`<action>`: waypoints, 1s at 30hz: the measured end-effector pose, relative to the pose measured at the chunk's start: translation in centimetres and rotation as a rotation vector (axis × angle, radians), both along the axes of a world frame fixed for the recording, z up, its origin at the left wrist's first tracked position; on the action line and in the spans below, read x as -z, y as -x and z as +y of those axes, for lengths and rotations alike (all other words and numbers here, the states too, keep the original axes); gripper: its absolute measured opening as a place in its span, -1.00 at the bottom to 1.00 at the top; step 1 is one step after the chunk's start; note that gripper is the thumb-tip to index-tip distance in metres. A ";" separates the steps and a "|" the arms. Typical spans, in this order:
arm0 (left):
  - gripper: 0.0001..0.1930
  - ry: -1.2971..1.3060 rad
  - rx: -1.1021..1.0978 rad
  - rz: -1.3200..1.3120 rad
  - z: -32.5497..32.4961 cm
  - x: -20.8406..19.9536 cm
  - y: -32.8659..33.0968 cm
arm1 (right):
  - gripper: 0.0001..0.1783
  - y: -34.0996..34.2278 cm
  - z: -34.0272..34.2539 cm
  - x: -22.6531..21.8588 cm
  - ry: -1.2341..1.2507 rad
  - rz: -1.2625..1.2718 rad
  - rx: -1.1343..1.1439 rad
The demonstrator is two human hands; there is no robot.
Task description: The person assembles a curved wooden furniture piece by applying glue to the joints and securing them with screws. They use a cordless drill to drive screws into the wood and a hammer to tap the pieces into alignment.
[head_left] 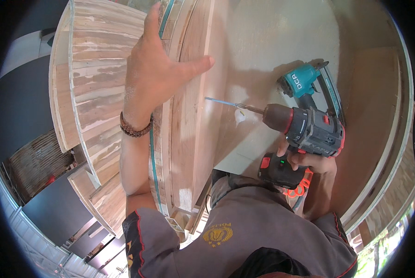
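Note:
My right hand (pixel 309 162) is wrapped round the handle of a black and red cordless drill (pixel 315 132), above its battery pack. The drill lies nearly level, pointing left. Its long, thin bit (pixel 223 101) reaches to the side of a pale wooden board (pixel 189 134), and the tip appears to touch the wood. My left hand (pixel 154 76) grips the board's upper part, thumb laid across it and index finger stretched along the edge. Its other fingers are mostly hidden on the left side. Beyond the drill, a teal and black nail gun (pixel 302 81) rests on a light panel.
The light panel (pixel 281 37) spreads between the board and a tall wooden side wall (pixel 369 125) at the right. An orange coiled hose (pixel 299 186) hangs beneath the drill. Slatted wooden panels (pixel 103 78) stand at the left, with dark sheets (pixel 22 111) beyond.

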State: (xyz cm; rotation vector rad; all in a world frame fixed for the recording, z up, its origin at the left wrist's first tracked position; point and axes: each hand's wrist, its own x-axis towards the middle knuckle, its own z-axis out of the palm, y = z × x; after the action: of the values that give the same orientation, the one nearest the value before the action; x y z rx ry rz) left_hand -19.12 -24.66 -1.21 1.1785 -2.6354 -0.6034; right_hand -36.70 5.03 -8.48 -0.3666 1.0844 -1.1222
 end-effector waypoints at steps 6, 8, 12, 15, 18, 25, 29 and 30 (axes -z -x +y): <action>0.19 0.012 0.002 0.018 0.7 -1.5 0.3 | -0.51 -0.4 0.5 -0.2 0.028 0.140 -0.185; 0.20 0.026 0.029 0.051 -0.8 -0.2 -0.4 | -0.53 -0.5 0.6 -0.9 0.074 0.294 -0.225; 0.22 0.005 -0.037 -0.055 1.1 -2.4 0.7 | -0.59 -0.8 -0.2 -1.8 -0.037 0.200 -0.071; 0.22 -0.051 -0.040 -0.023 0.1 -2.0 0.4 | -0.73 -0.5 0.3 -0.9 -0.112 0.105 0.001; 0.22 0.000 -0.006 -0.005 0.6 -1.8 0.2 | -0.71 -1.0 0.5 -0.6 -0.173 0.220 -0.025; 0.21 -0.276 0.317 0.513 -1.5 0.0 -0.8 | -0.73 -0.7 -0.3 -1.0 -0.072 0.088 -0.011; 0.20 -0.073 0.008 0.062 1.7 -2.5 0.9 | -0.74 -0.8 0.7 1.9 0.055 0.155 -0.056; 0.20 -0.001 -0.068 -0.094 2.6 -3.4 1.7 | -0.74 -0.9 0.8 2.1 0.067 0.157 -0.064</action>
State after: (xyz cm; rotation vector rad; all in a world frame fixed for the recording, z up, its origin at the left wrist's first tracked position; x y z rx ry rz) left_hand -20.78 -22.02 2.22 1.3213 -2.6587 -0.5500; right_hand -35.85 5.86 -10.54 -0.5458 1.1663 -1.0886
